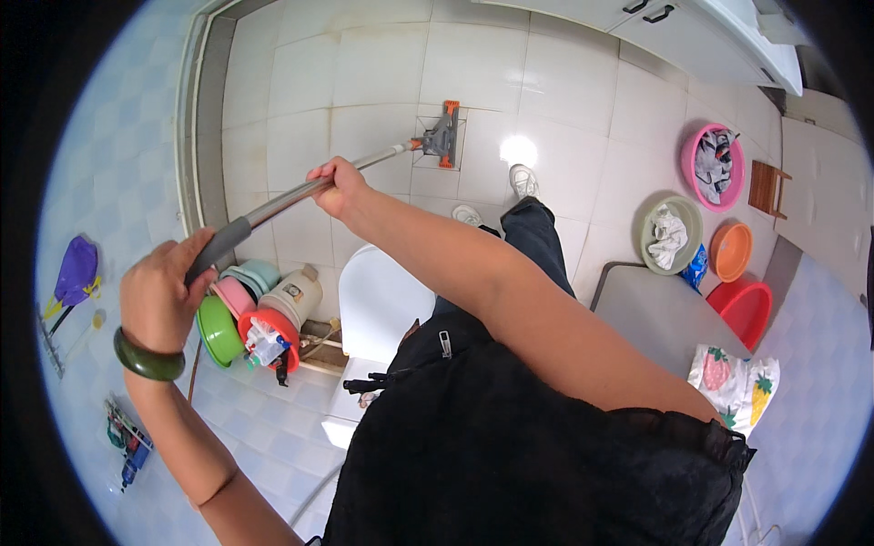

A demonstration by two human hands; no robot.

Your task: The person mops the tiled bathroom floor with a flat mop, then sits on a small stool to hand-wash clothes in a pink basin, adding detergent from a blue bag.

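My left hand (164, 286), with a dark green bangle at the wrist, is closed around the grey grip at the top end of a long-handled floor mop or squeegee (280, 205). Farther down, my right hand (338, 185) is wrapped around the metal pole. The pole slants away to a narrow grey head with orange ends (445, 135). That head rests on the pale tiled floor (567, 89), over a square of cut tiles. My feet in white shoes (524, 181) stand just nearer to me than the head.
A white toilet (382, 293) stands close on the left, beside stacked basins (218, 331) and a bucket (293, 293). On the right are a grey-topped table (655, 307), a pink basin of laundry (689, 167), other basins and a small wooden stool (765, 188). White cabinets (683, 34) line the far side.
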